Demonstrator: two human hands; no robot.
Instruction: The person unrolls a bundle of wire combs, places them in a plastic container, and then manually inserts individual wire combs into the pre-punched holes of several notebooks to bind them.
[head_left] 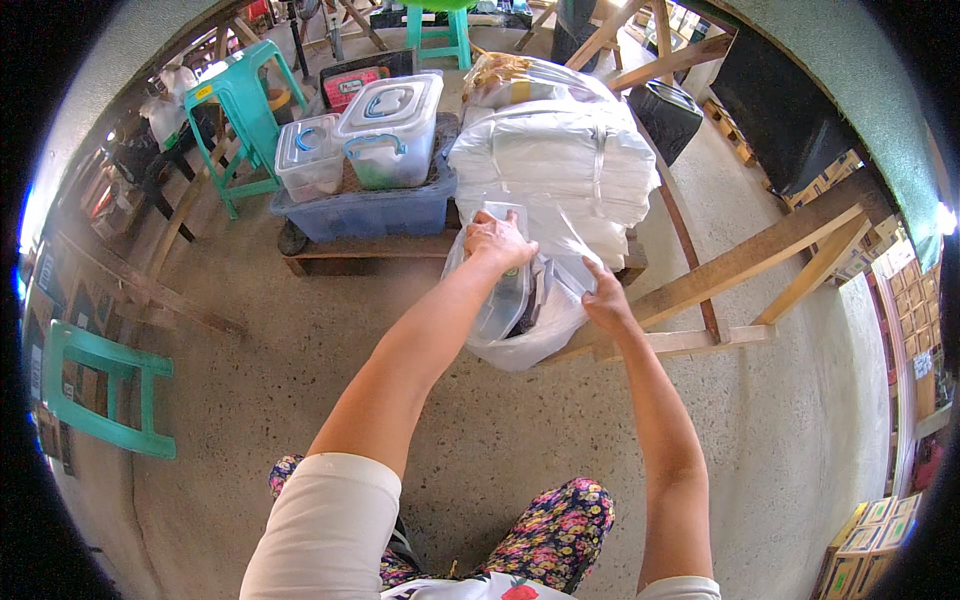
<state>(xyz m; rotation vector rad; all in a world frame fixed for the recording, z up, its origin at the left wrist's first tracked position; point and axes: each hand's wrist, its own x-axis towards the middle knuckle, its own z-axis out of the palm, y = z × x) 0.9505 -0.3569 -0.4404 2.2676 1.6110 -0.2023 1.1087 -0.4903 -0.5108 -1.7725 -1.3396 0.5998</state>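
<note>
The clear plastic bag (520, 320) serves as the reference point. It hangs in front of a low wooden pallet (370, 250), with its bottom sagging toward the concrete floor (480, 430), and is held up from above by both hands rather than resting flat.

The left hand (497, 240) is at the top of the bag, fingers curled downward and closed over the upper edge of a clear plastic container (505, 295) that stands on end inside the bag. This grip appears to steady the container so that it stays upright within the loose film.

The right hand (606, 300) is at the right edge of the bag, fingers pinching the film and drawing it outward. This pull keeps the bag mouth spread wide, which gives the container room; whether the thumb presses the film from the far side cannot be told.

Directly behind the bag, on the pallet, lies a strapped stack of white folded sacks (560, 160). To the left of the bag, also on the pallet, sits a blue crate (365, 210) carrying two clear lidded boxes (390, 125) with blue handles, which are stacked there off the floor. Farther left of the bag stands a teal plastic stool (240, 120). To the right of the bag, a slanted wooden frame (740, 265) runs past the right wrist.
</note>
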